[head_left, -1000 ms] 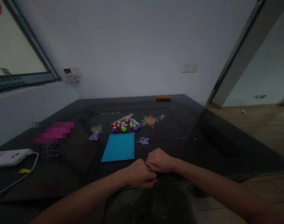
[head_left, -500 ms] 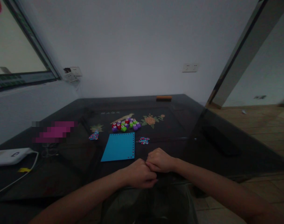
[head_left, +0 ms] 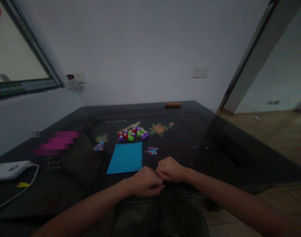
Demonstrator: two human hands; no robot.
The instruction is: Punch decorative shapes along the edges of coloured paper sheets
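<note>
My left hand (head_left: 146, 181) is closed near the front edge of the dark table, close to the lower right corner of a blue sheet (head_left: 127, 159). Against it rests my right hand (head_left: 171, 169), its fingers curled; whether either hand holds something small cannot be made out. Dots line the sheet's top and right edges. Behind the sheet lies a cluster of red, green and purple pieces (head_left: 131, 137). Small pink, blue and white pieces form one pile (head_left: 152, 150) right of the sheet and another pile (head_left: 99, 146) to its left.
A white device (head_left: 9, 170) with a cable lies at the far left, near a pink item (head_left: 57, 143). A long black object (head_left: 234, 149) is on the right. An orange-brown bar (head_left: 173, 105) sits at the back edge by the wall.
The camera view has shifted slightly. My left hand has moved a little left and up, nearer the sheet's corner; both hands still touch.
</note>
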